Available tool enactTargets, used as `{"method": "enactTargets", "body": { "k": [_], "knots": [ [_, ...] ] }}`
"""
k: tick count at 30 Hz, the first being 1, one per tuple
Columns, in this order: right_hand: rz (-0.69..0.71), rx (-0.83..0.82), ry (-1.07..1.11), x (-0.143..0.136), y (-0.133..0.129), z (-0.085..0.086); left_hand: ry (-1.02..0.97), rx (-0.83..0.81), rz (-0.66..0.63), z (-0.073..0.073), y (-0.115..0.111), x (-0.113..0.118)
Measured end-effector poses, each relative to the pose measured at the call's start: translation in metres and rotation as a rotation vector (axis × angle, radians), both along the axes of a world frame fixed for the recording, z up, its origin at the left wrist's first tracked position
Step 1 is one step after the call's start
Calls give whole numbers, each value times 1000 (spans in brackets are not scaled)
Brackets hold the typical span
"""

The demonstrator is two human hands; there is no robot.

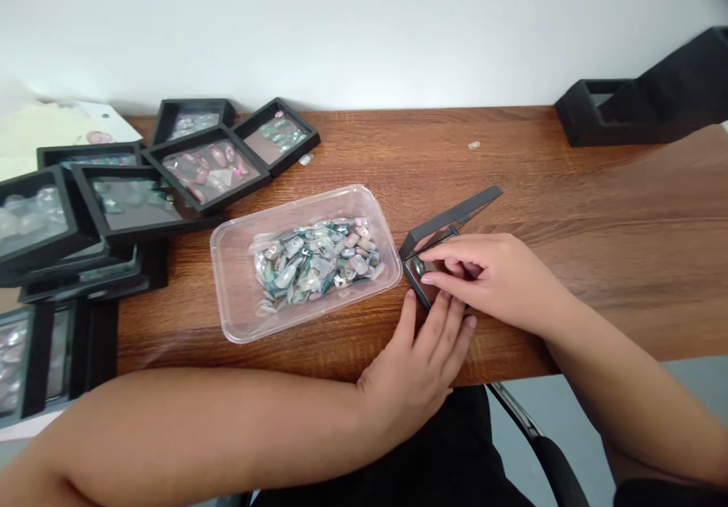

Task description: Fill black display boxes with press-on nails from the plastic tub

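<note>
A small black display box (440,223) stands with its windowed lid raised, beside the tub's right end. My left hand (418,363) lies at its near side, thumb and fingertips against the front corner, steadying it. From the right, my right hand (500,283) reaches into the box. Its thumb and index finger close around a small dark glossy piece, seemingly a press-on nail (419,266), at the left inside; its other fingers are curled. A clear plastic tub (233,302) to the left holds many loose, shiny press-on nails (318,261) in green, grey and white.
Several black windowed boxes (208,166) with nails inside are stacked at the left. Black box parts (626,124) stand at the far right by the wall. Small loose pieces lie near the back, one a clear piece (474,145). The wooden table (597,242) ends just in front of my body.
</note>
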State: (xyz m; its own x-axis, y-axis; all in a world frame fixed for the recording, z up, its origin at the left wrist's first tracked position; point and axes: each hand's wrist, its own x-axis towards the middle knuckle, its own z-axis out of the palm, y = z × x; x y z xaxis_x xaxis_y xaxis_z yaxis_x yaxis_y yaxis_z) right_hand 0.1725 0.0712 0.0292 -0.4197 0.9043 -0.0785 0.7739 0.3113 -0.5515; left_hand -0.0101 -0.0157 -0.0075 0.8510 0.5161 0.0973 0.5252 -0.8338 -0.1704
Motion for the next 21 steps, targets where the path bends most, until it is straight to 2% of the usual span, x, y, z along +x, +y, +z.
{"method": "enactTargets", "body": {
  "k": [3, 5, 8, 10, 12, 14, 16, 18, 21],
  "knots": [
    [6, -40, 77, 8, -1, 1, -4, 4, 2, -2, -2, 1],
    [-16, -32, 177, 15, -4, 7, -1, 9, 7, -4, -4, 2],
    [-61, 154, 315, 12, -8, 30, 8, 34, 18, -8, -7, 3],
    [59, 286, 312, -6, -5, 50, 23, 54, 18, -9, -7, 4],
    [228, 377, 103, -36, 4, 67, 69, 76, -1, -7, -6, 3],
    [433, 530, -158, -71, 18, 77, 150, 105, -25, -2, -5, 3],
    [563, 427, -415, -104, 33, 77, 225, 131, -38, 3, -5, 2],
    [584, 316, -564, -128, 46, 72, 264, 142, -34, 6, -5, 2],
    [585, 262, -612, -147, 55, 60, 258, 141, -16, 7, -6, 2]
  ]
}}
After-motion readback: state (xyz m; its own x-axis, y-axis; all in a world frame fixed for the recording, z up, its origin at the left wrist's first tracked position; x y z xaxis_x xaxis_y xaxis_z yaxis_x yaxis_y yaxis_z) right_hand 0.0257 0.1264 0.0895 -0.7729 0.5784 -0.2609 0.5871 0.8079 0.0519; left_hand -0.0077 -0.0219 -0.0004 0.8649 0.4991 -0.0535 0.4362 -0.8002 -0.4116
